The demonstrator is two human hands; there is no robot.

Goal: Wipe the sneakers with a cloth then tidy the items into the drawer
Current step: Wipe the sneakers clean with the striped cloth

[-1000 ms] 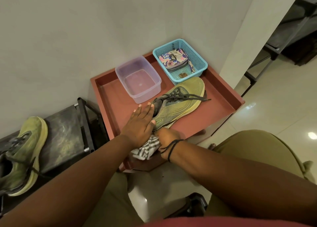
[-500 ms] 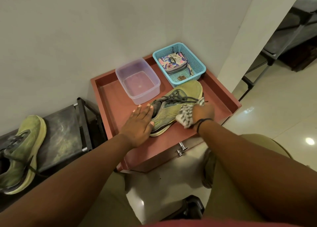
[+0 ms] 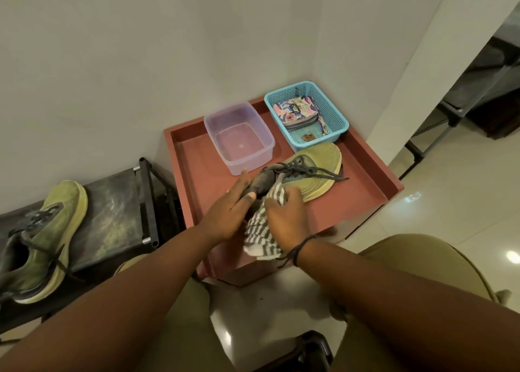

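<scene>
Watching the head view, I see my left hand point(image 3: 228, 214) gripping the heel of the sneaker point(image 3: 306, 174) at centre frame on the red tray point(image 3: 374, 171), thumb tucked into the collar; my right hand point(image 3: 284, 219) clutches the striped cloth point(image 3: 261, 231) against the shoe's side; the loose lace point(image 3: 332, 176) could snag in the cloth; a hard rub might shove the toe into the blue basket point(image 3: 334, 112); the second sneaker point(image 3: 47, 231), lower left, looks unwiped.
</scene>
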